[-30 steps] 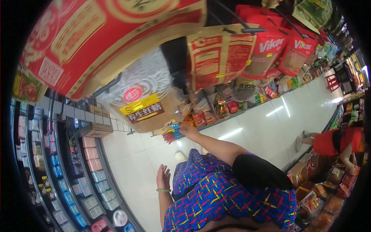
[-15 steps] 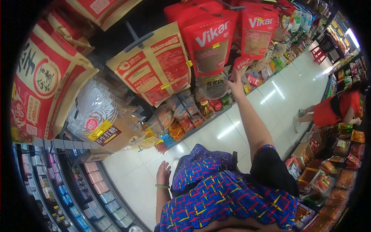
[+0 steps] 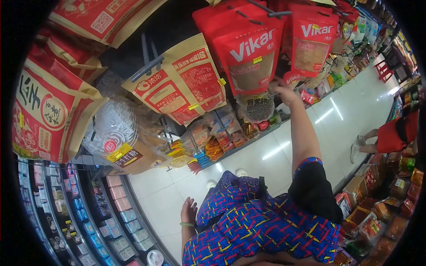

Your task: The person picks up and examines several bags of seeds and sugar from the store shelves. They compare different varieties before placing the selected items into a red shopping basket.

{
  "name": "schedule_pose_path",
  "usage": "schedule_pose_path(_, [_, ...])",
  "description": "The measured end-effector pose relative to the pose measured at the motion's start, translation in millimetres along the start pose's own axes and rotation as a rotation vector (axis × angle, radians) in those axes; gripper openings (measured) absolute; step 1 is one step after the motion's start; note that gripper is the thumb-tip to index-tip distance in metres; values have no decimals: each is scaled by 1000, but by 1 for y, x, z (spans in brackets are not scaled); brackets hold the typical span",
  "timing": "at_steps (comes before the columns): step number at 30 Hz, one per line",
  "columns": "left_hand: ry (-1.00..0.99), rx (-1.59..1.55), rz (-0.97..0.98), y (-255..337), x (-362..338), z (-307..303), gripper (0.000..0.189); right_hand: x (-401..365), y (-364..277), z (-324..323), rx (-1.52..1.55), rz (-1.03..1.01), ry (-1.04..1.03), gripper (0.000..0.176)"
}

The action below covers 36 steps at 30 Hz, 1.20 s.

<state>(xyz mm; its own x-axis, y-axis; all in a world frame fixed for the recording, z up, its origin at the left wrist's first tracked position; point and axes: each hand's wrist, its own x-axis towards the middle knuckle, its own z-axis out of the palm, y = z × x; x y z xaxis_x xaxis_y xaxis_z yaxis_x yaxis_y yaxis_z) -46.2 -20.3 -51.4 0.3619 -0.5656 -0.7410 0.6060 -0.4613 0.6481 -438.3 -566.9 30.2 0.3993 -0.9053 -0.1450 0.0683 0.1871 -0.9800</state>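
My right hand [image 3: 286, 94] reaches up to the hanging goods, its fingers closed at the lower right corner of a large red Vikar pouch [image 3: 253, 51] with a clear window; the fingertips are partly hidden. A smaller red Vikar pouch [image 3: 312, 42] hangs to the right, and the top of another red pouch [image 3: 292, 79] shows below it. Under the large pouch is a clear bag of dark grains [image 3: 257, 107]. My left hand [image 3: 189, 211], a bangle on its wrist, hangs low by my patterned clothing, empty with loosely bent fingers apart.
Red and tan seed bags [image 3: 179, 84] hang at the left on metal hooks [image 3: 146, 66]. Lower left are curved shelves [image 3: 111, 213] of small boxes. Packaged snacks [image 3: 372, 226] line the right side. A person in red [image 3: 397, 133] stands across the tiled aisle [image 3: 275, 153].
My right hand has shifted from beside the lower red pouch to the large Vikar pouch's bottom corner. The view has turned slightly. My left hand stays low and empty.
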Motion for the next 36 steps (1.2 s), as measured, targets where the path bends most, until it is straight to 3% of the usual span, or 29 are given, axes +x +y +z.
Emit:
schedule_pose_path(5, [-12,47,-20,7,4,6,67,-10,-13,19,35,-48,79,69])
schedule_pose_path(8, [-39,65,-11,13,10,15,68,-3,-8,13,47,-87,5,55])
schedule_pose_path(11, [-52,88,0,22,8,24,67,-6,-10,20,-48,-31,56,44])
schedule_pose_path(13, [-49,98,3,24,6,29,67,-15,-11,29,-180,-95,186,27])
schedule_pose_path(16, [-49,103,-16,24,7,25,66,-20,14,24,-239,-207,220,19])
schedule_pose_path(22, [-49,49,-32,11,11,5,67,-36,2,35,-264,-158,257,16])
schedule_pose_path(26, [-8,22,-18,9,11,2,67,-48,-25,47,-267,-170,172,19])
schedule_pose_path(28, [10,0,-8,6,14,0,67,-42,-9,31,-261,-142,136,19])
schedule_pose_path(30, [29,-24,-16,0,16,-9,67,-47,1,28,-338,-156,220,8])
schedule_pose_path(36, [16,-23,-19,-10,22,-27,69,-69,-27,47,-318,-119,236,6])
